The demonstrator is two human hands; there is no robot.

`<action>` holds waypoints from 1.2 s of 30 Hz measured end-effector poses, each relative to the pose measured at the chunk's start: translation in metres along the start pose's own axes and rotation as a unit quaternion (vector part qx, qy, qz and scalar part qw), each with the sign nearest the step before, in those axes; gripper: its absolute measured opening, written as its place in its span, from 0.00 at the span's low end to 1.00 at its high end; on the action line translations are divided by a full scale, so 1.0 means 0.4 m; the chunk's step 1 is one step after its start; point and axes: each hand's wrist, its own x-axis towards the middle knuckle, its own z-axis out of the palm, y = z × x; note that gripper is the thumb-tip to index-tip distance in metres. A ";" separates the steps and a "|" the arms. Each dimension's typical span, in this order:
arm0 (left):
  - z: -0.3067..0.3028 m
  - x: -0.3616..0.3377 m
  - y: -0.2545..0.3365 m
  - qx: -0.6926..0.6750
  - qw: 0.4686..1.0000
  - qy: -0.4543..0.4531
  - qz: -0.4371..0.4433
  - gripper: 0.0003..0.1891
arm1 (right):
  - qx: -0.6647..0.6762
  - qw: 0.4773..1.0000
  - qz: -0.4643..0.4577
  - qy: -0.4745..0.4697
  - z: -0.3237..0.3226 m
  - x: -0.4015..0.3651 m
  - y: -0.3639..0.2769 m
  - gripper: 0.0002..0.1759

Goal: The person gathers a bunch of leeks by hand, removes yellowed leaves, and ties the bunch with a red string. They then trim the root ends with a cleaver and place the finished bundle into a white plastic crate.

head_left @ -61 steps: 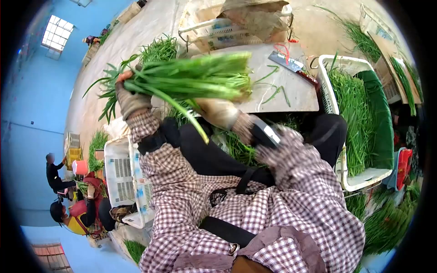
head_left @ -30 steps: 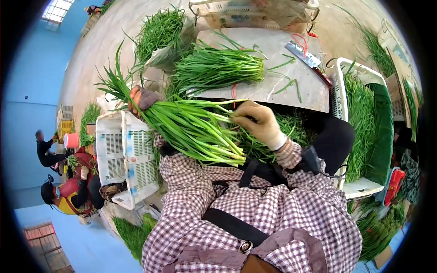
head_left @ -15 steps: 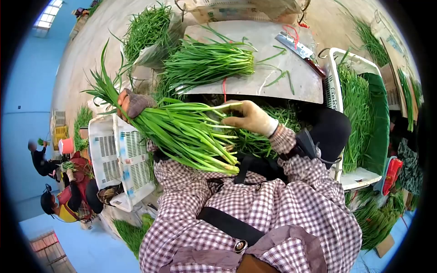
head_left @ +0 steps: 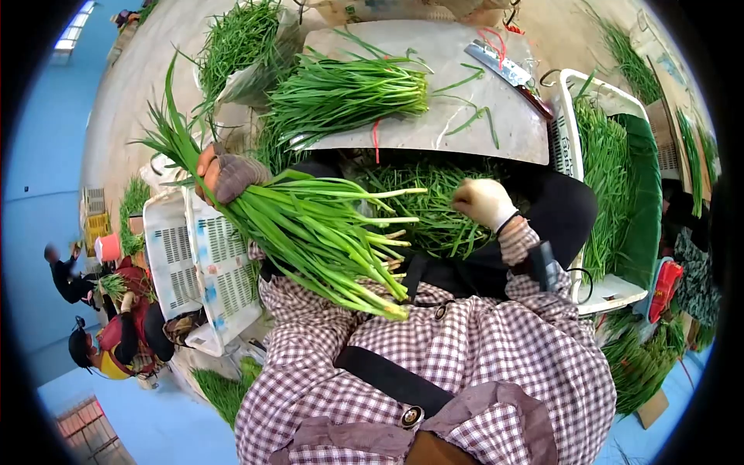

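Observation:
My left hand point(head_left: 229, 177), in a dark fingerless glove, is wrapped round a bunch of garlic chives point(head_left: 318, 232). The pale stem ends fan out to the right and the leaf tips point up and left. My right hand point(head_left: 486, 203), in a white glove, hovers to the right of the stem ends, apart from them. Its fingers are curled; whether anything small is in them is hidden. Loose greens point(head_left: 434, 209) lie beneath it. On the grey board point(head_left: 341, 39) in front rest a tied-looking pile of chives point(head_left: 356, 97) and a large knife point(head_left: 504, 74).
A white crate point(head_left: 570, 124) full of chives and green cloth stands at right. More white crates point(head_left: 225, 263) are at left, and a sack of greens point(head_left: 244, 54) is at far left of the board. Two people point(head_left: 124, 341) sit further left. Red string point(head_left: 377, 139) hangs from the board.
My right hand has pulled away from the stem ends to the right, and its fingers have curled in. The bunch stays in my left hand, its stems spread slightly wider.

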 end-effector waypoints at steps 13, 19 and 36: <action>0.020 0.023 -0.037 -0.004 0.999 0.010 0.048 0.06 | 0.612 0.779 -0.062 -0.118 -0.082 0.073 -0.219 0.13; 0.003 -0.005 -0.029 0.032 0.998 0.055 0.022 0.08 | 0.350 0.932 -0.086 -0.042 -0.036 0.007 -0.123 0.11; 0.096 0.010 0.041 0.278 0.938 0.209 0.007 0.07 | 0.888 0.456 -0.042 -0.048 -0.095 -0.005 -0.156 0.07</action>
